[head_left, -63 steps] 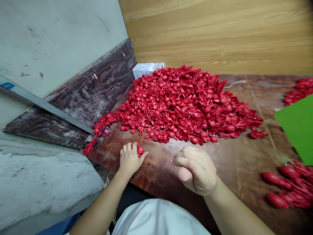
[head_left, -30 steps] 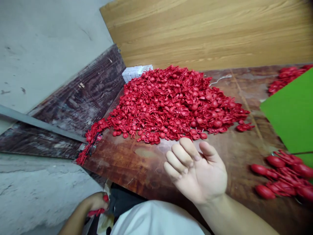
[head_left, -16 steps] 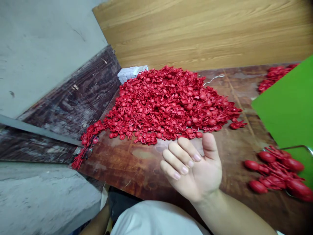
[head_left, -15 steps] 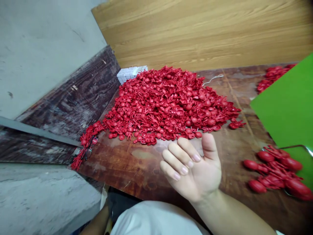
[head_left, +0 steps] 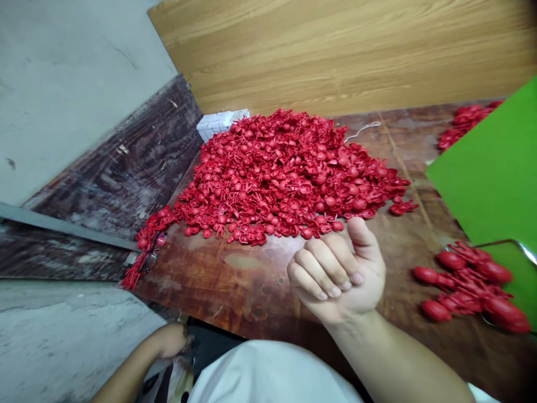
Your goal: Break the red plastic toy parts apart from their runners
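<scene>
My right hand [head_left: 338, 274] is raised over the brown table, palm towards me. Its fingers are curled into the palm, the thumb sticks up, and nothing shows in it. Behind it lies a large heap of small red plastic pieces [head_left: 272, 173] with rounded cups and thin prongs. To its right, apart from it, is a smaller cluster of red pieces [head_left: 465, 282] with oval ends. My left hand [head_left: 170, 340] hangs low at the left, beside the table's near edge. Its fingers look curled, and what they may hold is hidden.
A stack of white blocks or boxes [head_left: 220, 124] stands behind the heap. A green panel [head_left: 490, 168] leans in from the right, with a bent metal rod [head_left: 514, 242] beside it. Eyeglasses [head_left: 150, 261] lie near the left edge, and a white string [head_left: 363, 130] lies at the back.
My right hand has closed from loosely bent fingers into a fist and moved slightly right. My left hand has come up into view at the lower left.
</scene>
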Demonstrator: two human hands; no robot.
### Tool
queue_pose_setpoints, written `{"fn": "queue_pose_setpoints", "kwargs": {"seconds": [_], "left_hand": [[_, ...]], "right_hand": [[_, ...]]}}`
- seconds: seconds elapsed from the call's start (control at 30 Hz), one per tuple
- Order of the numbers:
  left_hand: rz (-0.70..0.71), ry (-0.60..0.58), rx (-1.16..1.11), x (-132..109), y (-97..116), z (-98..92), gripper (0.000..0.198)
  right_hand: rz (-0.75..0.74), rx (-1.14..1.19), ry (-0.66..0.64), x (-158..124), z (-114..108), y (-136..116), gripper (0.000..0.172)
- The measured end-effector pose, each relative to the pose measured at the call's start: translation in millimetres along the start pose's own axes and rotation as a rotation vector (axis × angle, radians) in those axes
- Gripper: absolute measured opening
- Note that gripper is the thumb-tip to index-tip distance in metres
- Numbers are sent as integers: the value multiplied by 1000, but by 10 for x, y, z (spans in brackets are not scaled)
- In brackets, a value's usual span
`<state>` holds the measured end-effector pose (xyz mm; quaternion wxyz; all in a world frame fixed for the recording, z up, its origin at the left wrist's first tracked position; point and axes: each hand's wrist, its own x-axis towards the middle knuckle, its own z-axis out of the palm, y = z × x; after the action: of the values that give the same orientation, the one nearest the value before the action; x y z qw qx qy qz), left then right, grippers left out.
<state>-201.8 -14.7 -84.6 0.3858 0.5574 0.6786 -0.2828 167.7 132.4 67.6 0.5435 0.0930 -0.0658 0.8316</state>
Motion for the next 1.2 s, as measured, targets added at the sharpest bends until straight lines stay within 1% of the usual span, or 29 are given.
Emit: {"fn": "queue_pose_setpoints", "kwargs": {"seconds": [0.1, 0.2, 0.27, 0.33, 0.37, 0.4, 0.43, 0.5, 0.57, 0.6, 0.63, 0.67, 0.7, 0.77, 0.83, 0.9, 1.03, 1.2], "left_hand": [[50, -36, 114, -73, 122, -54, 37], [150, -72, 189, -217, 372, -216, 31], [315, -148, 179, -339, 603, -399, 28], [481, -224, 58, -459, 866, -595, 29], [568, -215, -19, -511, 1004, -679, 31], [655, -162, -112, -555, 1143, -749, 33], [724, -60, -202, -590, 1283, -801, 32], [788, 212, -349, -632, 1566, -858, 26], [896, 442, -551, -643, 1852, -879, 22], [964, 562, -688, -642, 1994, -887, 25], [1046, 652, -808, -641, 2132, -899, 38], [1105, 709, -898, -642, 2262, -915, 54], [1132, 727, -955, -648, 2380, -936, 69], [1183, 693, -978, -674, 2568, -985, 88], [1215, 684, -961, -710, 2685, -1026, 95], [1231, 695, -912, -743, 2739, -1046, 95], [1242, 687, -799, -777, 2754, -1030, 82], [1190, 771, -731, -770, 2737, -993, 75]], "right_hand": [[1, -33, 22, -12, 5, -24, 69], [-16, -72, 36, -29, 31, -36, 68], [-31, -89, 48, -41, 50, -43, 66], [-41, -100, 51, -54, 61, -52, 65], [-42, -101, 44, -59, 63, -57, 65], [-40, -100, 34, -63, 61, -63, 65], [-36, -97, 22, -66, 57, -68, 64], [-18, -94, -8, -69, 43, -77, 64], [9, -114, -35, -70, 34, -81, 63], [23, -135, -40, -72, 36, -80, 62], [37, -162, -35, -74, 42, -78, 61], [47, -191, -20, -77, 53, -75, 60], [50, -220, 3, -82, 66, -69, 59], [40, -262, 66, -94, 93, -53, 59], [22, -270, 110, -107, 105, -32, 60], [17, -235, 98, -116, 95, -8, 60], [62, -121, 21, -110, 44, 41, 61], [98, -62, 85, -73, 12, 84, 62]]}}
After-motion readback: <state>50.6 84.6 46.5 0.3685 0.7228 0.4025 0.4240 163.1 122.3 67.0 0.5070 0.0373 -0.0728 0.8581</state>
